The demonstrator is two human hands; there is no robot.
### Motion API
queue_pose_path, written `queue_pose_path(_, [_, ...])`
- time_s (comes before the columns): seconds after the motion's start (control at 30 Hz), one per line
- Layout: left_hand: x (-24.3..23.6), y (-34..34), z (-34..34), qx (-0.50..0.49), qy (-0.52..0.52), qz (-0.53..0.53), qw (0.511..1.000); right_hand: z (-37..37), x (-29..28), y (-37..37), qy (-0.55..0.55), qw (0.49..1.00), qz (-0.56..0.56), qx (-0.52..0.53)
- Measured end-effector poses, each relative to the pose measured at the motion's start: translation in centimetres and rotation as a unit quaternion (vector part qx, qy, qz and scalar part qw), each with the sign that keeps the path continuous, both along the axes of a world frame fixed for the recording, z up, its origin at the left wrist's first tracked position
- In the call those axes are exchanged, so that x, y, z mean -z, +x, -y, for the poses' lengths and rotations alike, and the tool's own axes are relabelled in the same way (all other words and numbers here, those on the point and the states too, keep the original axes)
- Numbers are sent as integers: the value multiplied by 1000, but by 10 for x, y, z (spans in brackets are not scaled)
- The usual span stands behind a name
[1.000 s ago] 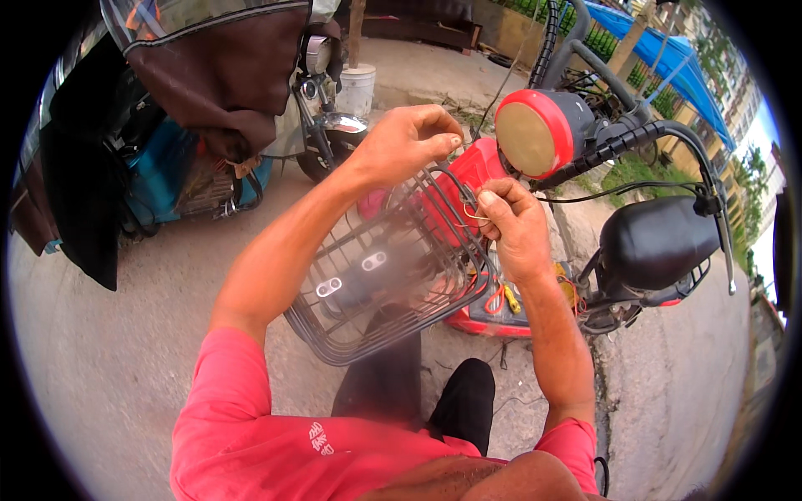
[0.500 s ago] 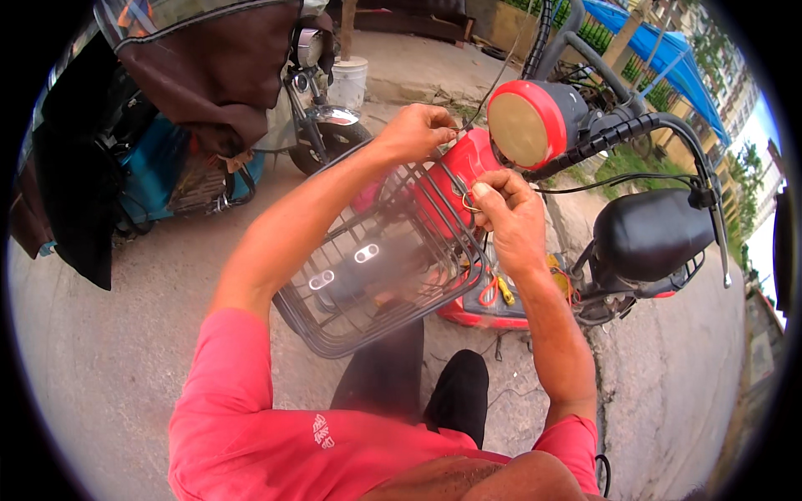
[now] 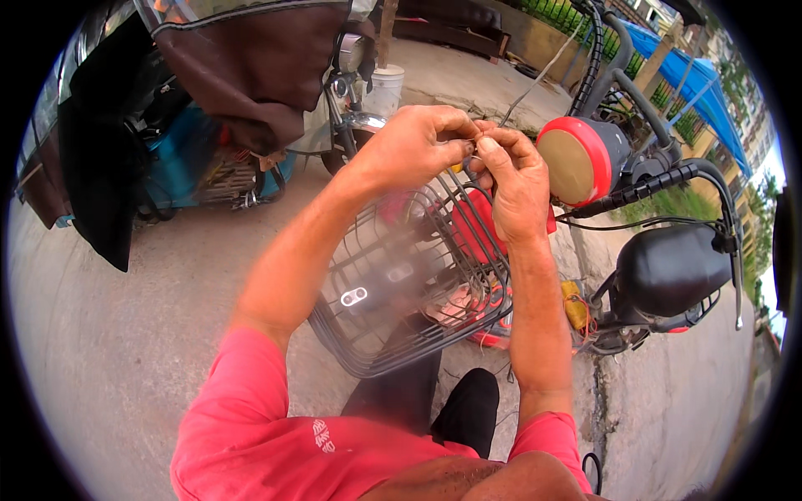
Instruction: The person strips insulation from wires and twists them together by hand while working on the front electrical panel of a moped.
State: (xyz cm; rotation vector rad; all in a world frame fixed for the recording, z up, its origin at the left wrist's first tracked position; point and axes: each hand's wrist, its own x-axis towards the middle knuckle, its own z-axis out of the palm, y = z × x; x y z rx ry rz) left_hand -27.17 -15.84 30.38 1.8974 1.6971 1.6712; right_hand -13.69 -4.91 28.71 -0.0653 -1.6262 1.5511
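Observation:
Above the black wire basket (image 3: 363,361) of a red electric scooter (image 3: 478,230), my two hands meet fingertip to fingertip. My left hand (image 3: 418,149) is closed, with thumb and index finger pinching a thin wire (image 3: 474,139). Against it, my right hand (image 3: 516,177) pinches the same spot with bent fingers. The fingers cover most of the wire, so its ends are hidden. Just right of my right hand is the scooter's round headlight (image 3: 573,163) with a red rim. The basket hangs below my forearms, partly blurred.
Behind the headlight rise the handlebars (image 3: 622,92), with cables and a black rounded seat (image 3: 675,269) to the right. A yellow part (image 3: 575,306) with loose wires lies on the footboard. At left stands a turquoise vehicle (image 3: 171,163) under a brown cover (image 3: 238,71), near a white bucket (image 3: 384,90).
My hands, earlier apart on either side of the scooter's red front, have come together. My right hand has moved up to my left. The view has shifted, so the scooter sits further right.

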Motion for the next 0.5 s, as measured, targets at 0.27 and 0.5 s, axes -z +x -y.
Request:
queue_pose_path(0.27, [-2,-9,-3,-90,38,-46,994,-7,19,-25,-30,997,-64,37])
queue_pose_path(0.5, [3,-16,-8,-66,43,-19,997,-14,25,-26,-59,994,-94,-1])
